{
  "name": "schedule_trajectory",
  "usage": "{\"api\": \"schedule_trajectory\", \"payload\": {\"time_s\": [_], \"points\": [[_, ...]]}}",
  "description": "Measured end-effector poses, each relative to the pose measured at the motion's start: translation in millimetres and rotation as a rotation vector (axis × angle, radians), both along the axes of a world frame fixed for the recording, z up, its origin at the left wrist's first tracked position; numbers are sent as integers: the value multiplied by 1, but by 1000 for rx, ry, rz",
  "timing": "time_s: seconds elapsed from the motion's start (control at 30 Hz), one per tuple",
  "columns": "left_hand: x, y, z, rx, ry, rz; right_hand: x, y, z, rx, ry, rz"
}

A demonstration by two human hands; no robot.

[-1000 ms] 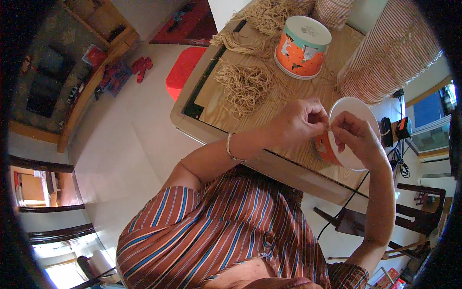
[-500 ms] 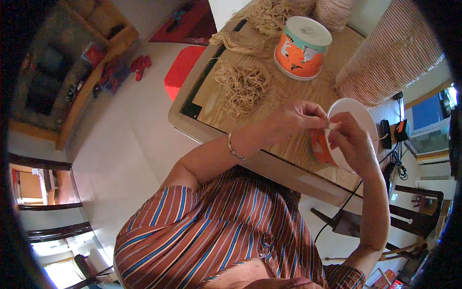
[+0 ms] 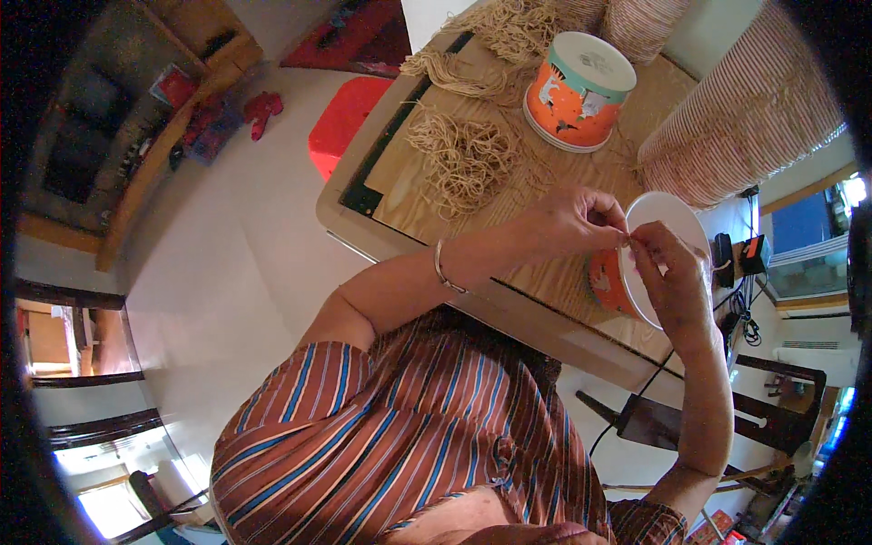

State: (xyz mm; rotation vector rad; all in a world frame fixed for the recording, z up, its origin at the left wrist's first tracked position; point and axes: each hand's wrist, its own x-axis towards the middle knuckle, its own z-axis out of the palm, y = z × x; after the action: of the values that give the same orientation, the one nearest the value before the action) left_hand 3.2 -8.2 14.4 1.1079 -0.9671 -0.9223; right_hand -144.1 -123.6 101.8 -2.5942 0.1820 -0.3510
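Note:
Over the rim of an orange paper bucket (image 3: 607, 280), my two hands meet fingertip to fingertip. The bucket is tilted on the table, its white inside partly showing behind my right hand. My left hand (image 3: 581, 220), with a bangle at its wrist, is closed in a pinch. Opposite it, my right hand (image 3: 674, 282) pinches too, thumb and forefinger together. Whatever is between the fingertips is too small to make out. Left of them lies a loose tangle of tan string (image 3: 463, 162). A second orange bucket with a green band (image 3: 581, 95) stands upside down beyond my hands.
Large stacks of nested, striped-looking paper cups or buckets (image 3: 745, 109) lean at the table's far right. More tan string (image 3: 513, 32) lies along the far edge. Black adapters and cables (image 3: 749, 259) are at the right. A red stool (image 3: 345, 123) stands left of the wooden table (image 3: 581, 304).
My hands stay together at the bucket's rim, with small finger movements. A whitish bit seen between the fingertips before is now hidden. The whole view has shifted slightly.

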Motion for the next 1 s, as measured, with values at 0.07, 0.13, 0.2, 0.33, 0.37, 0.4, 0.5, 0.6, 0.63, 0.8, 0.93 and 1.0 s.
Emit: {"api": "schedule_trajectory", "payload": {"time_s": [0.07, 0.13, 0.2, 0.33, 0.37, 0.4, 0.5, 0.6, 0.63, 0.8, 0.93, 1.0], "points": [[0, -1, 0, 10, -43, 13, 0, 1, 2, -17, 24, -15], [2, -3, -3, 1, -133, 38, 1, 2, 2, -99, 66, -28], [2, 0, 2, -2, -144, 36, 3, 3, 4, -112, 61, -15], [2, -1, 3, -32, -162, 23, 6, -7, 0, 44, 105, -1], [2, -1, 3, -34, -161, 24, 8, -7, 3, 42, 107, 0], [2, -1, 3, -21, -223, 35, 10, -8, 8, 174, 211, -58], [0, 4, 13, -12, -321, 55, 10, -13, 6, 330, 312, -108], [1, 4, 11, -51, -373, 53, 11, -14, 8, 369, 327, -90], [1, 4, 9, -87, -389, 45, 12, -14, 10, 383, 345, -79], [1, 0, 8, -104, -338, 31, 17, -21, 16, 365, 421, -98], [5, 1, 6, -124, -347, -18, 21, -34, 13, 583, 520, -31], [5, -2, 2, -139, -338, -22, 21, -39, 9, 679, 522, -58]]}}
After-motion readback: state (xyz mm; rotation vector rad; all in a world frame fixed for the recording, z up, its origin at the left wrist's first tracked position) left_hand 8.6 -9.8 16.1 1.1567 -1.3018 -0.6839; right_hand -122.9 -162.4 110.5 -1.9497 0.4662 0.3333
